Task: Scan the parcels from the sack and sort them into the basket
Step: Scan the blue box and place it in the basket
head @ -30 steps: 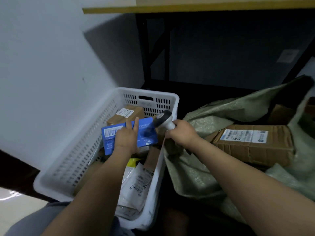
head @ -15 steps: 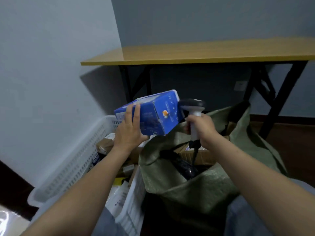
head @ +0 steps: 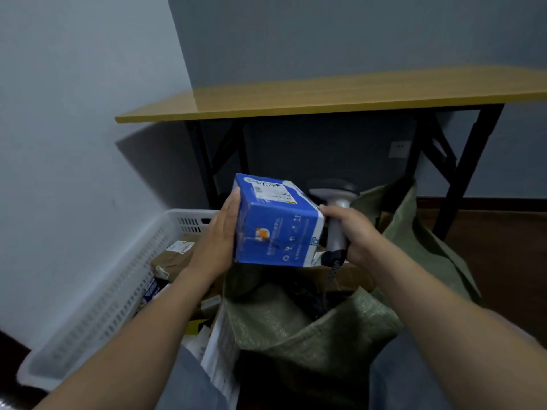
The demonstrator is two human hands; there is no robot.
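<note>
My left hand (head: 217, 238) holds a blue parcel box (head: 273, 224) by its left side, above the gap between basket and sack. A white shipping label lies on the box's top face. My right hand (head: 352, 233) grips the handle of a grey barcode scanner (head: 336, 202), just right of the box and touching its corner; the scanner head stands behind the box. The white slotted basket (head: 118, 279) lies at the lower left with several brown and white parcels in it. The open green sack (head: 319, 329) sits below my hands, a brown carton partly showing inside.
A wooden-topped table (head: 325, 96) with black folding legs (head: 461, 170) stands behind the sack against the grey wall. A wall rises close on the left of the basket. My knees in grey trousers are at the bottom edge.
The blue box has come up out of the basket area and has been turned, its labelled face now on top. The scanner stayed upright beside it. The view has tilted upward.
</note>
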